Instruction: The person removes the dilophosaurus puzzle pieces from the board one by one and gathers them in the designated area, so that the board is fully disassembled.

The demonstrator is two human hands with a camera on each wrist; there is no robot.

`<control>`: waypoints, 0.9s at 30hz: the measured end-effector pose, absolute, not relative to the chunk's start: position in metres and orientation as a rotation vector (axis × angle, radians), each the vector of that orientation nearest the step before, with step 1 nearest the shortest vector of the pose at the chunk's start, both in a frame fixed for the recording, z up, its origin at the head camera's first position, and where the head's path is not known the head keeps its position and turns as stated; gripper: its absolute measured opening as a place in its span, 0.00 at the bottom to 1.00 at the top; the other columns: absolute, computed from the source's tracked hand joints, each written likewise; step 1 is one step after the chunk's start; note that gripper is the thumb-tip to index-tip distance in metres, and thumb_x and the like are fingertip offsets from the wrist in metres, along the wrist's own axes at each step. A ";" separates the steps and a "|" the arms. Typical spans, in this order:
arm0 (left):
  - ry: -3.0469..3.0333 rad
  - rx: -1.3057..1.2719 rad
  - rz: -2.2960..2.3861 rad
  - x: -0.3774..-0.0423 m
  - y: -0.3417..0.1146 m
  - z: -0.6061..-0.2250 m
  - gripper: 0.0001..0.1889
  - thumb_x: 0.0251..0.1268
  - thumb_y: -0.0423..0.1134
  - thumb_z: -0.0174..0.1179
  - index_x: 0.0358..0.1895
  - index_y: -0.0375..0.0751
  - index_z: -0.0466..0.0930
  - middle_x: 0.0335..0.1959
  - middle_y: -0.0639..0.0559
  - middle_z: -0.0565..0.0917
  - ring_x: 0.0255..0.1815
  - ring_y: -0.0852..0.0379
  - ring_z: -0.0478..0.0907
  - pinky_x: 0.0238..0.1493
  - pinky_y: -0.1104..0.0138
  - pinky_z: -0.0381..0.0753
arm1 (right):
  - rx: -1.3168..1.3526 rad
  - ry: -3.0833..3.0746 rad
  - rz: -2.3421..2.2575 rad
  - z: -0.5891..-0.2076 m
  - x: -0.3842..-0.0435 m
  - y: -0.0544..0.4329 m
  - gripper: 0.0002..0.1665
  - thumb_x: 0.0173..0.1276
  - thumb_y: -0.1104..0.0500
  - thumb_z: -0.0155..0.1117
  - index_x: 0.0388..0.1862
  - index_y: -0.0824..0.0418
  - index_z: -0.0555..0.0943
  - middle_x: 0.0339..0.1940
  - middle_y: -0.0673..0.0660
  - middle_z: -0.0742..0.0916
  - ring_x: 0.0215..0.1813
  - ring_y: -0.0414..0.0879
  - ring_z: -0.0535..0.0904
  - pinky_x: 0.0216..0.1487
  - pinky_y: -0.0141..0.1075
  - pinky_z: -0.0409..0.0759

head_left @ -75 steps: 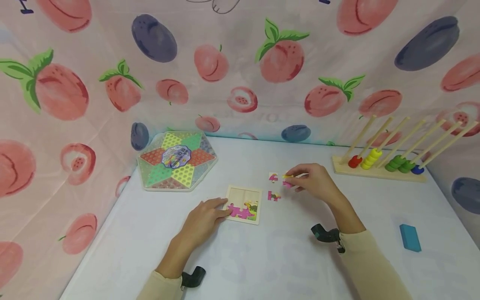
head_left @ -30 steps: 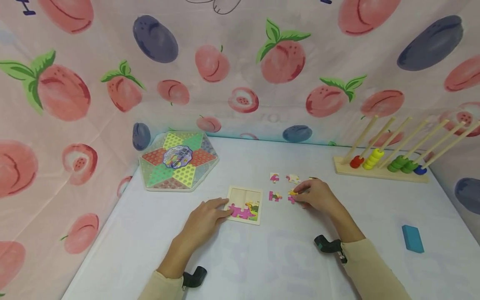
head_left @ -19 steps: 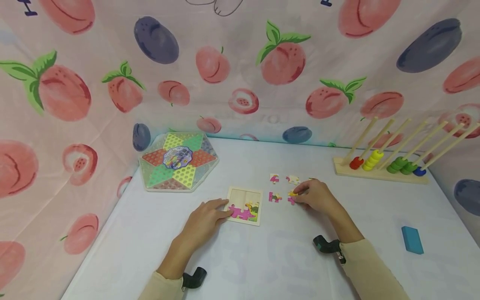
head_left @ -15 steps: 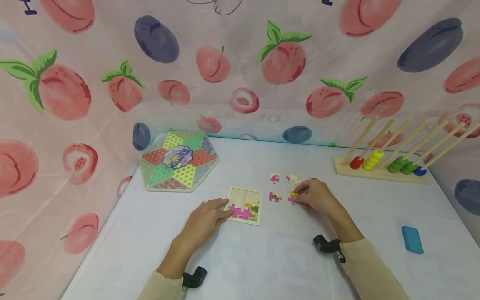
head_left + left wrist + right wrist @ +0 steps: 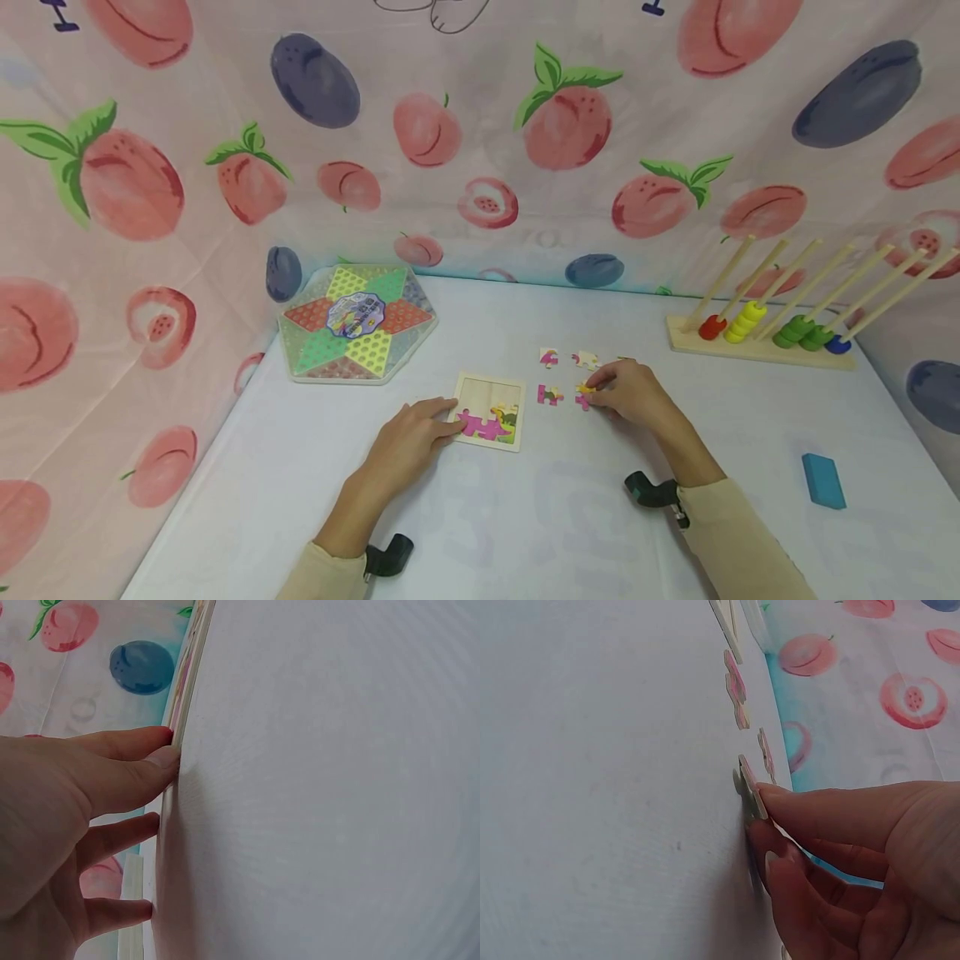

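Farthest left on the white tabletop (image 5: 555,533), a hexagonal game board (image 5: 356,315) with a coloured star lies flat against the foot of the fruit-printed cloth (image 5: 495,108). Nearer me, my left hand (image 5: 401,442) is spread and relaxed, its thumb and forefinger touching the left edge of a square wooden tray (image 5: 474,392); a black wrist device (image 5: 388,555) sits by my cuff. Inside the tray, joined pink, green and yellow pieces (image 5: 483,425) fill the near part, and bare wood shows in the far part. Just right of the tray, a pink-and-green piece (image 5: 550,395) lies nearer me and a pink-and-white piece (image 5: 548,357) farther off, with a pale piece (image 5: 586,360) beside that one. My right hand (image 5: 636,396) pinches a pink-and-yellow piece (image 5: 582,401) between thumb and fingers; it is tilted, and I cannot tell whether it touches the tabletop. Well to the right, a wooden peg rack (image 5: 757,347) carries red, yellow, green and blue beads (image 5: 746,322). Last comes a blue block (image 5: 823,481), lying nearer me than the rack.
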State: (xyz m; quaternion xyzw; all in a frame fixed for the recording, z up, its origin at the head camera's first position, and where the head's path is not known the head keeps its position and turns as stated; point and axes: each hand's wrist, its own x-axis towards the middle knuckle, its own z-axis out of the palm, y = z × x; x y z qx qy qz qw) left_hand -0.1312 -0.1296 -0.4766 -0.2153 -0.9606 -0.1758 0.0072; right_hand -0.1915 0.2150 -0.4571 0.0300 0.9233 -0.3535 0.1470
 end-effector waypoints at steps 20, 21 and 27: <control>-3.007 -0.668 -0.569 -0.130 -0.130 -0.478 0.15 0.64 0.36 0.69 0.53 0.53 0.90 0.66 0.51 0.83 0.71 0.47 0.76 0.71 0.39 0.73 | 0.072 2.699 -0.972 -0.461 -0.191 0.213 0.13 0.65 0.60 0.74 0.47 0.64 0.87 0.47 0.63 0.84 0.27 0.44 0.76 0.29 0.31 0.78; -3.006 -0.667 -0.566 -0.130 -0.130 -0.478 0.15 0.65 0.36 0.69 0.53 0.53 0.90 0.66 0.52 0.83 0.71 0.47 0.76 0.71 0.39 0.73 | 0.068 2.701 -0.974 -0.461 -0.191 0.214 0.13 0.65 0.60 0.74 0.47 0.64 0.87 0.46 0.63 0.84 0.27 0.44 0.76 0.29 0.31 0.78; -2.985 -0.678 -0.557 -0.131 -0.131 -0.479 0.15 0.63 0.36 0.70 0.53 0.53 0.90 0.65 0.51 0.84 0.70 0.47 0.77 0.70 0.38 0.74 | 0.060 2.719 -0.957 -0.460 -0.191 0.213 0.13 0.65 0.60 0.74 0.47 0.64 0.87 0.44 0.61 0.85 0.30 0.45 0.77 0.30 0.31 0.79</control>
